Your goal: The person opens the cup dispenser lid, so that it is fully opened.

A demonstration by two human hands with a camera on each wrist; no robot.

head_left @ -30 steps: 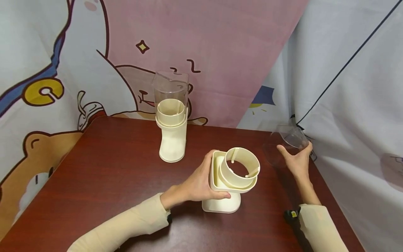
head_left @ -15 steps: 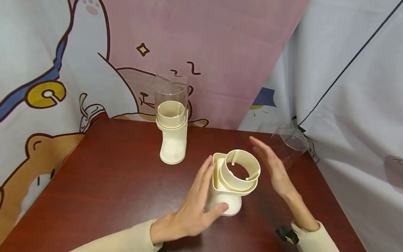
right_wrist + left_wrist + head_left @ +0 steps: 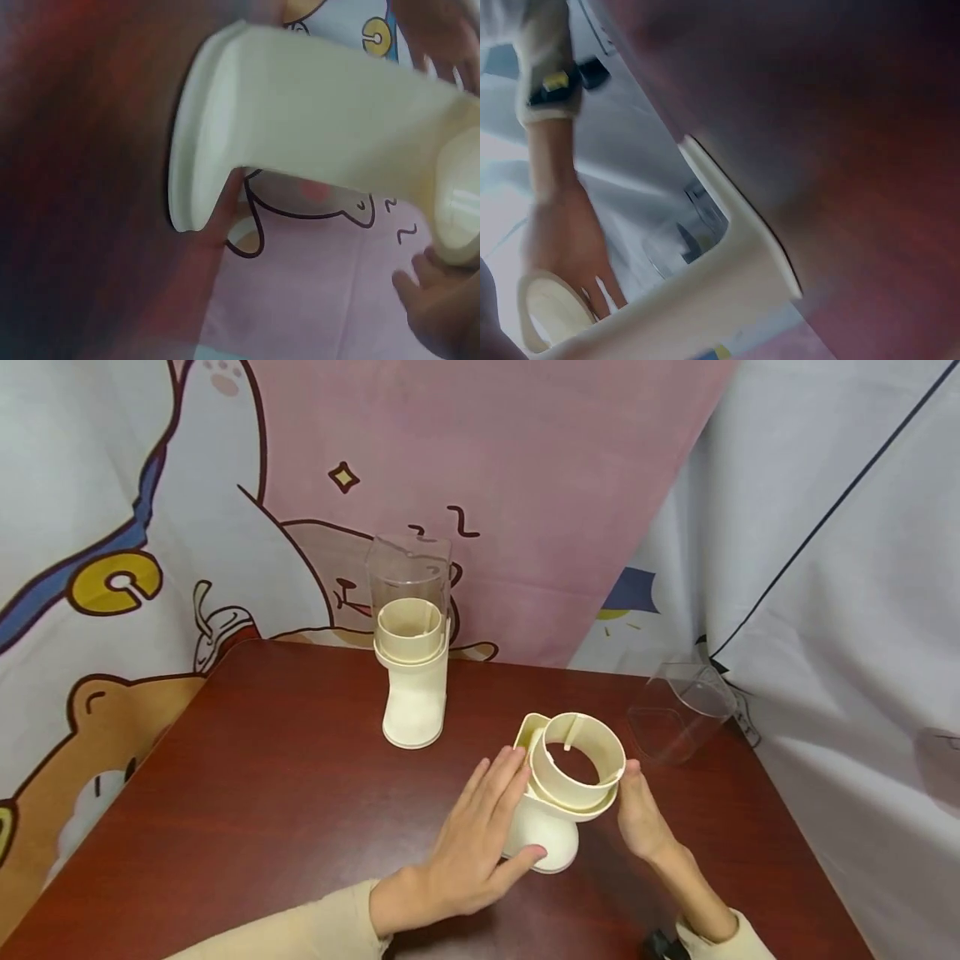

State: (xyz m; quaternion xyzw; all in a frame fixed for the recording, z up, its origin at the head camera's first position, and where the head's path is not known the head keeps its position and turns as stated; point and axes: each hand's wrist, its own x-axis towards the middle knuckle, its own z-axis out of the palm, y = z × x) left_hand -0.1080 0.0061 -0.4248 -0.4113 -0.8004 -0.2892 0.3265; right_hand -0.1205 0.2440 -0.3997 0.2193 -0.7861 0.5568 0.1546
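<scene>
Dark red tabletop (image 3: pixel 300 810), backed by patterned cloth (image 3: pixel 517 452). Cream stand (image 3: pixel 557 788) is set lower right of centre, long axis upright, flanked by left hand (image 3: pixel 472 843) on left, right hand (image 3: pixel 647 822) on right, neither clearly nearer. Fingers uncurled, nothing gripped.

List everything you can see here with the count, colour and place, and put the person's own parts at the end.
Table: one, reddish brown, under everything
Near stand: one, cream, ring-topped, between the hands
Far stand: one, cream, back left of the near one
Upper container: one, clear, on the far stand
Loose container: one, clear, table's back right
Cartoon cloth: number of pieces unclear, mostly pink and white, behind the table and at its sides
Black device: one, black with yellow patch, right wrist
Sleeves: two, cream, on the forearms
Left hand: one, near stand's left side
Right hand: one, near stand's right side
</scene>
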